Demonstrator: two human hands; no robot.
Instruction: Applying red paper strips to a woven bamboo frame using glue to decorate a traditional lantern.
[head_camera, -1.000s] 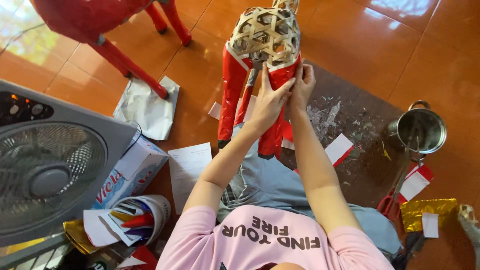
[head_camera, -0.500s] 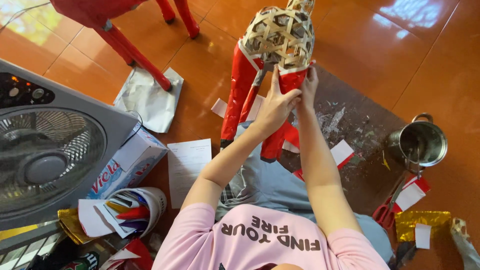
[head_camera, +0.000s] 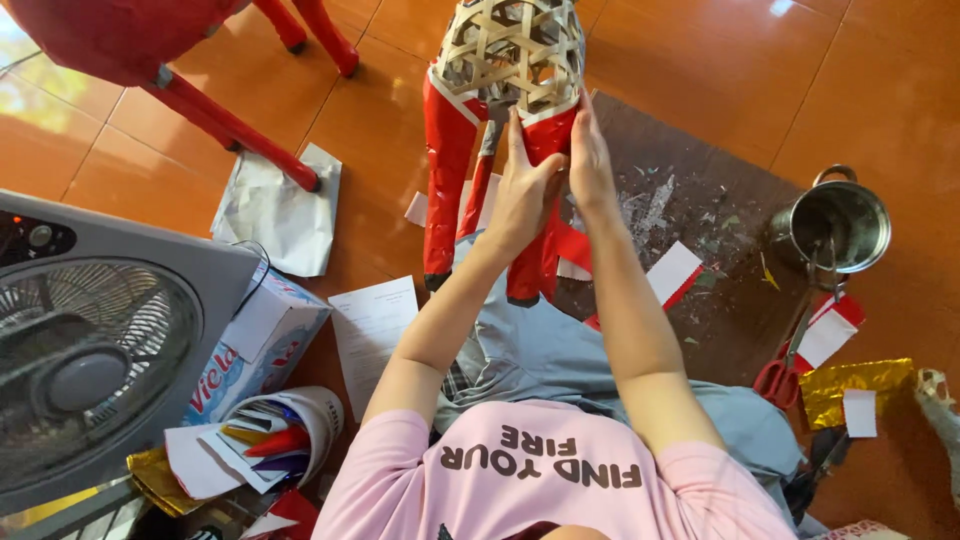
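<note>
Right now your left hand (head_camera: 522, 195) is pressed flat against a red paper-covered leg (head_camera: 540, 215) of the woven bamboo frame (head_camera: 510, 50), fingers stretched up along it and not closed around anything, while your right hand (head_camera: 590, 165) lies against the outer side of that same leg, fingers reaching up to the lower edge of the bare weave; whether it truly grips or only presses, you cannot tell from here. That frame stands on the orange tiled floor (head_camera: 880, 90) at the far edge of the dark mat (head_camera: 700, 320), just beyond your knees, its second red leg (head_camera: 445, 170) upright to the left and apart from your hands. Over on the mat's right edge sits a steel pot (head_camera: 838, 225), with red-handled scissors (head_camera: 780, 372) just near it and gold foil (head_camera: 850, 385) beside those. On your left, a grey fan (head_camera: 100, 350) leans against a cardboard box (head_camera: 265, 335), a white sheet of paper (head_camera: 372, 325) lies on the tiles, and a cup of coloured paper scraps (head_camera: 270, 440) rests near your left elbow.
</note>
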